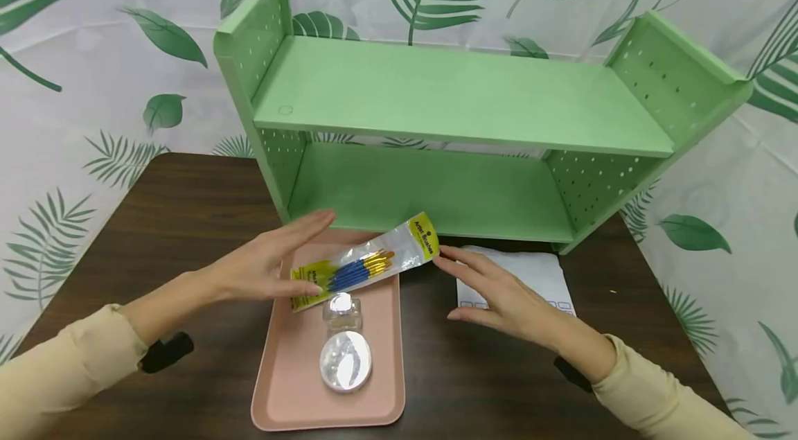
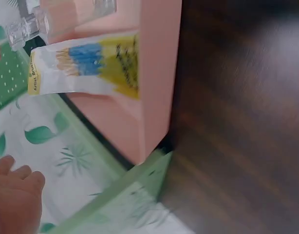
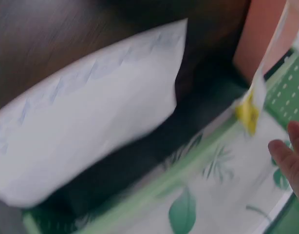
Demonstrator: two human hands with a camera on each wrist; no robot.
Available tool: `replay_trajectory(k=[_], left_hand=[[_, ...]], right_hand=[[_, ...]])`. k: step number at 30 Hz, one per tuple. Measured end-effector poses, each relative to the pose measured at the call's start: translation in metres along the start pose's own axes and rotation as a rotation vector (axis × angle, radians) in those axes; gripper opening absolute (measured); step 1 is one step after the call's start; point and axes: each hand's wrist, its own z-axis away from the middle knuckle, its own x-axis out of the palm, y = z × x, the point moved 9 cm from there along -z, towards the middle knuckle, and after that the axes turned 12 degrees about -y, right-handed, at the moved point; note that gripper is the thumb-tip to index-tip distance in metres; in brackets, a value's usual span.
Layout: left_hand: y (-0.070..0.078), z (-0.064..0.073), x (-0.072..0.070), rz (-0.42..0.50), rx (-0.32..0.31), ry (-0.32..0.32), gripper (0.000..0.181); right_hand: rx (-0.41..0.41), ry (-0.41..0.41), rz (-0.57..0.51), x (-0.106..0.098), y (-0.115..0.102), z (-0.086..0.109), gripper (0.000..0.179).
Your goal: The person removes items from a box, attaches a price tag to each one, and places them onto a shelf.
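A clear packet of artist brushes (image 1: 364, 265) with blue handles and yellow ends lies slanted across the far part of a pink tray (image 1: 293, 384), its right end past the tray's edge. My left hand (image 1: 274, 256) is over the packet's left end, fingers extended and thumb apart. In the left wrist view that hand (image 2: 15, 200) shows away from the packet (image 2: 86, 63). My right hand (image 1: 499, 294) is by the packet's right end, fingers spread and holding nothing. Nearer in the tray are a small clear glass bottle (image 1: 343, 315) and a round silver-topped container (image 1: 346, 362).
Behind the tray stands a green two-level shelf (image 1: 461, 97) with perforated sides. A white sheet or pouch (image 1: 530, 274) with small printed boxes lies on the dark wood table (image 1: 474, 384) under my right hand. A leaf-print cloth (image 1: 93, 114) hangs behind.
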Motion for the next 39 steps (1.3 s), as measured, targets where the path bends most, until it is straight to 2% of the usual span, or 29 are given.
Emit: replay_trajectory(k=[5,10,14,19,26,39], left_hand=[[-0.027,0.018,0.002,0.235,-0.155,0.146,0.082],[-0.048,0.033,0.016,0.536,-0.249,0.215,0.077],[-0.06,0.04,0.028,0.678,-0.294,0.247,0.075],[-0.071,0.045,0.039,0.766,-0.331,0.277,0.073],[-0.081,0.047,0.046,0.775,-0.406,0.271,0.072],[-0.085,0.046,0.057,0.865,-0.437,0.26,0.062]], right_hand=[[-0.029,0.073,-0.19,0.013,-0.018,-0.011,0.067],[-0.067,0.104,-0.301,0.031,-0.039,-0.022,0.062],[-0.073,0.081,-0.346,0.049,-0.054,-0.033,0.058],[-0.053,0.022,-0.384,0.068,-0.066,-0.045,0.059],[-0.005,-0.027,-0.362,0.079,-0.072,-0.052,0.064],[0.093,-0.145,-0.347,0.105,-0.073,-0.062,0.07]])
